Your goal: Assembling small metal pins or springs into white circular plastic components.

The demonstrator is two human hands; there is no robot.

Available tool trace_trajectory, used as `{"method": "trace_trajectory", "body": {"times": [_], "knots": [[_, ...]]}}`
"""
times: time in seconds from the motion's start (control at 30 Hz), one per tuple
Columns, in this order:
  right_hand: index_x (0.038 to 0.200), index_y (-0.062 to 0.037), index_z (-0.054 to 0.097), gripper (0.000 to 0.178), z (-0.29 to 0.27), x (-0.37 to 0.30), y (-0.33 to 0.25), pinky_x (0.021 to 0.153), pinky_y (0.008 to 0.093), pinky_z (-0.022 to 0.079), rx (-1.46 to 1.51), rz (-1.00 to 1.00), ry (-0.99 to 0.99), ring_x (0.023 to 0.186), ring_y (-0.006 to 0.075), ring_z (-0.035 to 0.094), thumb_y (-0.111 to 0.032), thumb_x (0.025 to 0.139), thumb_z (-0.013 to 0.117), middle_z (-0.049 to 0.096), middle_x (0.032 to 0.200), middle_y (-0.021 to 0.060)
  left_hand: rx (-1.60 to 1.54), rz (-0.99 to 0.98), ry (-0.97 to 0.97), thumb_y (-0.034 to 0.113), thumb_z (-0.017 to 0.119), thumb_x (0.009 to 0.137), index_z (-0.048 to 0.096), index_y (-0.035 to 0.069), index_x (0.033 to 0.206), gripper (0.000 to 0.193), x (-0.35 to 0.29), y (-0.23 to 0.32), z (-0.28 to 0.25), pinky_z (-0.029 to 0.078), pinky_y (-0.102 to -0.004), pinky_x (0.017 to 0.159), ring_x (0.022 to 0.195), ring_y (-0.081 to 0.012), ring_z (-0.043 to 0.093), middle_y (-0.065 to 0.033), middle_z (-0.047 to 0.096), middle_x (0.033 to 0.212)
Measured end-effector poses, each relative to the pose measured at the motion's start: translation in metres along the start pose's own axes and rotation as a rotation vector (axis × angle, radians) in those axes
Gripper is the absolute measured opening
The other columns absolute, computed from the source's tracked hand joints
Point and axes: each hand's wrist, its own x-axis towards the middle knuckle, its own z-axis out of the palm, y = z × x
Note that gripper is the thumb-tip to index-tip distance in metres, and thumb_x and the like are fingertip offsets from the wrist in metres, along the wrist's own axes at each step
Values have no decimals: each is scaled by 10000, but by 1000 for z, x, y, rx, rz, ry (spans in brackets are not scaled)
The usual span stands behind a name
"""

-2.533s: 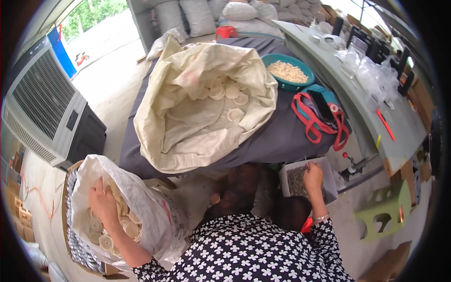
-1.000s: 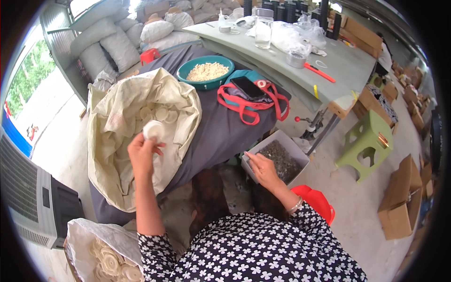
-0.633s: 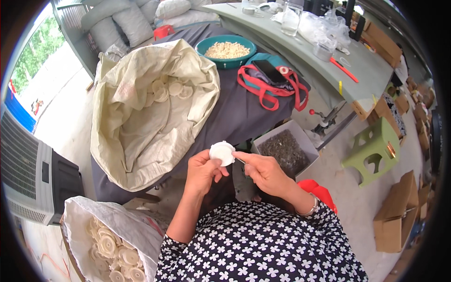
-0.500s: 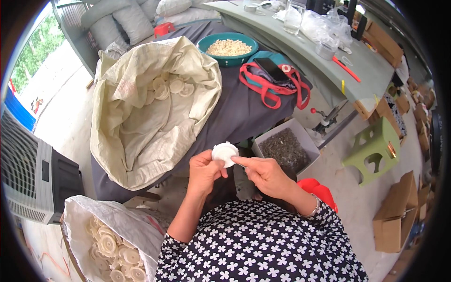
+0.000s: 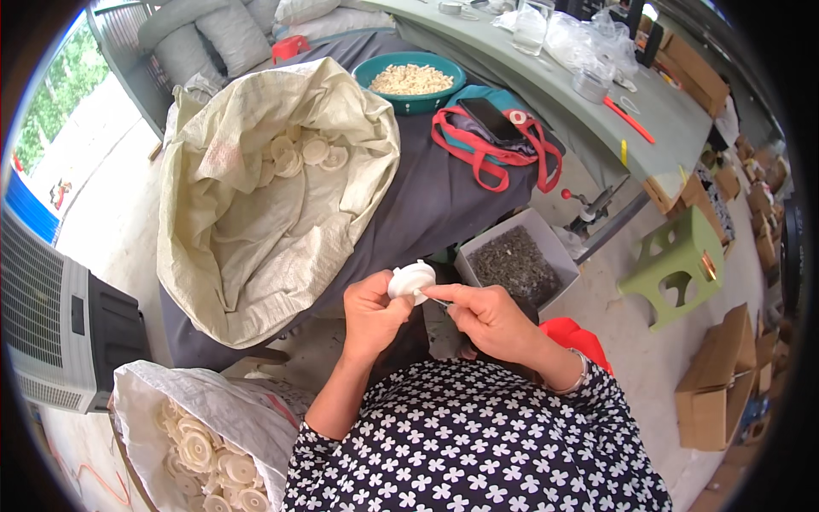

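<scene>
My left hand (image 5: 373,314) pinches a round white plastic cap (image 5: 411,276) by its edge, with the thumb in front. The cap has small tabs on its rim and is tilted. In my right hand (image 5: 493,322) is a thin, slender tool (image 5: 439,301), mostly hidden by the fingers, so its kind is unclear. The right index finger stretches to the cap's lower right edge. Beyond the hands lies an open cream woven sack (image 5: 286,243) with several similar discs (image 5: 316,152) inside. At lower left, a white sack (image 5: 235,397) holds many cream discs (image 5: 198,450).
A teal basin (image 5: 367,78) of small pale pieces and a red-trimmed bag (image 5: 486,162) with a phone (image 5: 492,120) sit on the dark cloth (image 5: 409,200). A bin (image 5: 559,294) of dark bits stands right of my hands, near a green stool (image 5: 670,271). An air cooler (image 5: 51,316) is left.
The cap has been tilted and turned in my left hand, showing more of its side. My right index finger stays at its edge. The whole view has shifted slightly.
</scene>
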Motion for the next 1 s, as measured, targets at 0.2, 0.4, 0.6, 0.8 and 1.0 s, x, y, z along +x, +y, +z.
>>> {"method": "trace_trajectory", "body": {"times": [0.2, 0.4, 0.6, 0.8, 1.0], "knots": [[1120, -51, 584, 309, -6, 5, -2, 508, 302, 420, -91, -49, -24, 495, 172, 520, -20, 827, 492, 547, 598, 126, 136, 127, 8, -33, 567, 672, 565, -18, 662, 18, 2, -7, -3, 309, -210, 455, 525, -29, 403, 20, 500, 583], [1109, -52, 589, 362, -13, 11, -6, 551, 375, 462, -192, -88, -80, 544, 272, 591, 6, 770, 476, 587, 631, 152, 231, 162, 6, -30, 574, 645, 540, -16, 641, 37, 4, -8, -7, 305, -214, 454, 515, -35, 389, -4, 469, 557], [1090, -55, 591, 359, -17, 18, -7, 574, 415, 469, -372, -98, -148, 561, 303, 594, -18, 753, 469, 595, 625, 151, 483, 350, -3, -35, 582, 616, 539, -4, 652, 64, 1, 4, -4, 354, -266, 436, 460, -118, 460, -51, 511, 582], [1084, -73, 584, 326, 6, 19, 15, 588, 418, 468, -403, -181, 1, 647, 318, 595, -26, 772, 502, 593, 706, 154, 825, 614, 96, -45, 589, 617, 544, -1, 669, 82, 3, 4, -2, 366, -280, 420, 456, -138, 487, -76, 495, 569], [1087, -36, 563, 308, 31, 15, 27, 576, 345, 461, -144, -243, 238, 636, 260, 573, 28, 798, 481, 546, 726, 127, 178, 94, 144, -40, 575, 680, 588, -8, 732, 62, 4, -8, 4, 369, -265, 395, 459, -125, 525, -64, 563, 598]]}}
